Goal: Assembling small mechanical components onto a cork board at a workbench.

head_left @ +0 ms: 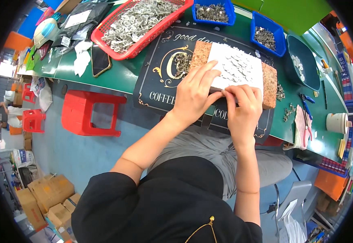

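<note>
My left hand (pixel 194 95) and my right hand (pixel 244 111) meet at the near edge of a white sheet (pixel 221 50). On the sheet lie many small flat silvery-white pieces (pixel 238 67). It rests on a brown cork block (pixel 269 83), whose ends show at both sides. The thumb and fingertips of each hand come together in a pinch, and whatever they grip is too small to make out. My left fingers are bent over the sheet's left edge. Beside the block's left end sits a pile of small metal parts (pixel 181 65).
A red basket (pixel 99 38) of metal pieces and blue bins (pixel 233 16) stand behind the dark printed mat (pixel 148 83). At right are a dark green tub (pixel 316 81), pliers (pixel 306 106), a cloth (pixel 300 121) and a white canister (pixel 337 122). A phone (pixel 100 62) lies left; a red stool (pixel 73 113) stands below.
</note>
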The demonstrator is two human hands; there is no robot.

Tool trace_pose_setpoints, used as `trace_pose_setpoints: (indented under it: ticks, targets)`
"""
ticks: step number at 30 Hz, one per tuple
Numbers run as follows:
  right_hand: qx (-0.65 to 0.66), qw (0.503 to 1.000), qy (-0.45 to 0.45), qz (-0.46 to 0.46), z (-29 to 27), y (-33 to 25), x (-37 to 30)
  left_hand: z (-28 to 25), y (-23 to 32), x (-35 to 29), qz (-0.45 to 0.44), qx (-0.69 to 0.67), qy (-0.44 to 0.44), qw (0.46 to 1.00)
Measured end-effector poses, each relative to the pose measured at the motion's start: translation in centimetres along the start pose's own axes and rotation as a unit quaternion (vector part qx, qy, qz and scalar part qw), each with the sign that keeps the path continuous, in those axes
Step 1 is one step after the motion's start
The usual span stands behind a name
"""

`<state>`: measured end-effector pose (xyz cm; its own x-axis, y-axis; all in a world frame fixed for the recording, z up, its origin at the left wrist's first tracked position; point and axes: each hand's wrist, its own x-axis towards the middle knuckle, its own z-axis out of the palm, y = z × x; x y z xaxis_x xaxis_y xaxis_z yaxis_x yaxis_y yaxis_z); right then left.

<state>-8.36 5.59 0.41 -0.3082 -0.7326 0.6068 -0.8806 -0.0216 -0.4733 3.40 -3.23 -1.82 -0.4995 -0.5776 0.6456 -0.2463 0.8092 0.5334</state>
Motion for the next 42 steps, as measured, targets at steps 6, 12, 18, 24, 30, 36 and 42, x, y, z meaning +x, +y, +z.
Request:
trace_pose_setpoints:
  ticks: [6,12,18,24,30,36,42]
  targets:
    - [0.056,0.998,-0.03,0.003,-1.3,-0.4,-0.8,-5.0,-3.2,0.7,-0.067,0.052,0.071,0.994]
    - [0.21,0.974,-0.055,0.066,-1.1,-0.7,-3.0,-6.0,-9.0,1.4,-0.118,0.131,-0.074,0.982]
    - [0.398,0.887,-0.095,0.215,-0.5,-1.2,-3.1,-5.7,-9.0,1.0,-0.135,0.086,0.009,0.987]
    - [0.493,0.815,-0.074,0.297,0.5,-1.9,-3.0,-6.1,-3.2,-0.5,-0.277,-0.348,0.035,0.895]
    - [0.549,0.786,-0.004,0.285,0.9,-3.2,-2.9,-4.0,0.4,-2.2,-0.232,-0.537,0.053,0.809]
    - [0.577,0.758,0.009,0.303,1.1,-3.1,-3.3,-2.8,0.9,-2.6,-0.053,-0.229,0.082,0.969]
    - [0.625,0.706,-0.017,0.333,1.1,-2.9,-3.5,-3.0,0.9,-2.6,0.02,-0.112,0.084,0.99]
